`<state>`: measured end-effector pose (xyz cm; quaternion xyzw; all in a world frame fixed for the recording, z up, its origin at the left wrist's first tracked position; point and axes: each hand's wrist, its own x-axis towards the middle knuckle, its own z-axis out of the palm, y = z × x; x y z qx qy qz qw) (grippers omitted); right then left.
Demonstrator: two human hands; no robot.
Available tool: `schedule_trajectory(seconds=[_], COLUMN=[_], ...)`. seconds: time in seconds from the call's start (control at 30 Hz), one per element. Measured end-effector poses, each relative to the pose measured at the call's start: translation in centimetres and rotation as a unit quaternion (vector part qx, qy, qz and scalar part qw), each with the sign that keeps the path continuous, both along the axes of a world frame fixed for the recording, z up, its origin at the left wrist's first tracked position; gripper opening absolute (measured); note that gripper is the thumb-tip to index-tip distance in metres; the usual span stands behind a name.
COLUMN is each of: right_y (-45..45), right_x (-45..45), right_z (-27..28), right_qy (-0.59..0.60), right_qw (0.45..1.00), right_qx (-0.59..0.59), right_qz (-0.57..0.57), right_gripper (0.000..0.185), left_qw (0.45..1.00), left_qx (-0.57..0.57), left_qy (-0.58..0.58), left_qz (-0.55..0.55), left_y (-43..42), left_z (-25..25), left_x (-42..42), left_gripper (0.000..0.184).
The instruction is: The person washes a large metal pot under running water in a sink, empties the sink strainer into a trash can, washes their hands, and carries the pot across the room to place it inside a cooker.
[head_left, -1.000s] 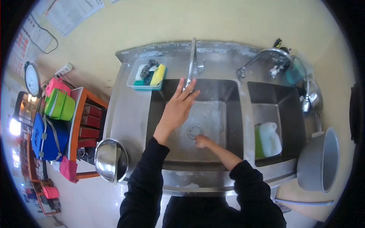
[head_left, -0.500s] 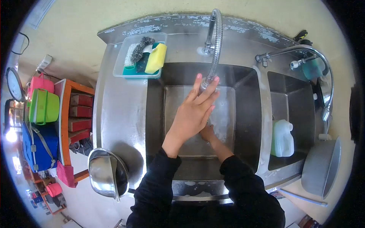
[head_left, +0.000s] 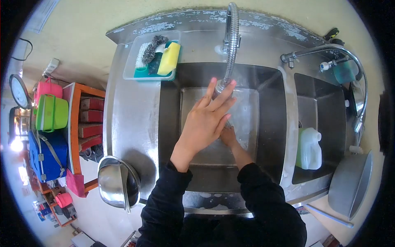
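Note:
My left hand [head_left: 203, 119] is raised over the large sink basin [head_left: 220, 179], its fingers spread beside the lower end of the flexible metal faucet [head_left: 232, 45]. Whether the fingertips touch the spout cannot be made out. Lower in the basin is my right hand [head_left: 228, 136], near the basin floor and partly hidden behind my left hand. Its fingers look bent, but what they hold, if anything, is not visible.
A clear tub [head_left: 131, 68] with a yellow sponge [head_left: 169, 59] and scouring pads sits at the back left. Metal bowls [head_left: 112, 184] stand front left. To the right are a jug [head_left: 309, 149] in the smaller basin, a second faucet [head_left: 314, 51] and a grey pot [head_left: 349, 185].
The view has shifted and come closer to the sink. My left hand stays spread by the spout. My right hand has shifted from near the drain to behind my left hand.

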<state>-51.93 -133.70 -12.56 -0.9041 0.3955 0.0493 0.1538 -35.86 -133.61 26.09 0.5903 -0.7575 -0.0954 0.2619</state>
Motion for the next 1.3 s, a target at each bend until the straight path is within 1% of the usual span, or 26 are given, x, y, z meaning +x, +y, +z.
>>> schedule_trajectory(seconds=[0.1,0.2,0.23,0.3,0.4,0.53,0.6,0.7,0.8,0.9,1.0,1.1,1.13,1.2,1.23,1.27,1.3], right_y=[-0.6,-0.8,-0.7,-0.9,-1.3,-2.5,-3.3,-4.4,-4.5,-3.3,-1.2,1.7,2.7,4.1,4.8,5.7,6.7], right_x=[-0.6,-1.2,-1.4,-1.9,-2.4,-3.4,-3.6,-4.3,-5.2,-7.1,-9.8,-12.5,-13.2,-14.0,-14.4,-14.6,-14.7], right_z=[-0.2,-0.2,-0.1,1.5,3.3,5.5,8.6,13.0,16.7,20.2,24.4,26.3,26.6,27.0,27.1,26.7,27.1], right_qy=[0.003,-0.033,-0.019,0.009,0.038,-0.040,-0.054,-0.072,-0.091,-0.157,-0.053,-0.110,-0.079,-0.012,-0.026,-0.171,-0.119], right_qw=[0.998,0.983,0.982,0.978,0.961,0.946,0.939,0.944,0.931,0.938,0.951,0.957,0.958,0.961,0.966,0.951,0.957], right_qx=[-0.007,-0.111,-0.099,-0.076,-0.099,-0.133,-0.138,-0.121,-0.188,-0.211,-0.164,-0.191,-0.199,-0.199,-0.202,-0.230,-0.234], right_qz=[0.059,0.144,0.162,0.196,0.255,0.292,0.310,0.298,0.299,0.226,0.256,0.187,0.194,0.190,0.156,0.117,0.120], right_gripper=[0.017,0.016,0.016,0.016,0.015,0.014,0.013,0.013,0.010,0.010,0.015,0.015,0.013,0.011,0.010,0.012,0.014], left_qw=[1.000,1.000,1.000,1.000,1.000,0.999,0.998,0.998,0.997,0.993,0.983,0.979,0.980,0.988,0.991,0.988,0.984], left_qx=[0.003,-0.004,-0.002,-0.003,-0.003,-0.025,-0.054,-0.054,-0.059,-0.083,-0.086,-0.066,-0.054,-0.062,-0.061,-0.087,-0.111], left_qy=[0.000,-0.007,-0.006,-0.004,0.003,-0.015,-0.031,-0.030,-0.017,0.028,0.106,0.132,0.136,0.060,0.025,0.029,0.040], left_qz=[0.006,0.007,0.009,0.011,0.014,0.022,0.021,0.027,0.042,0.080,0.123,0.141,0.138,0.130,0.115,0.126,0.134], left_y=[0.1,0.1,0.1,0.0,0.0,0.2,0.5,1.8,3.6,6.6,11.6,18.0,20.4,24.8,27.2,28.9,29.9], left_z=[0.1,0.1,0.0,0.0,0.0,0.5,0.7,2.0,3.0,4.1,3.6,0.9,-0.2,-1.8,-2.9,-5.6,-8.2], left_x=[-0.1,-0.1,-0.2,-0.3,-0.6,-0.9,-1.0,-1.7,-2.3,-3.8,-5.7,-8.4,-9.3,-10.5,-10.8,-10.2,-9.6], left_gripper=[0.034,0.034,0.034,0.035,0.036,0.032,0.028,0.029,0.030,0.030,0.026,0.025,0.025,0.028,0.030,0.032,0.033])
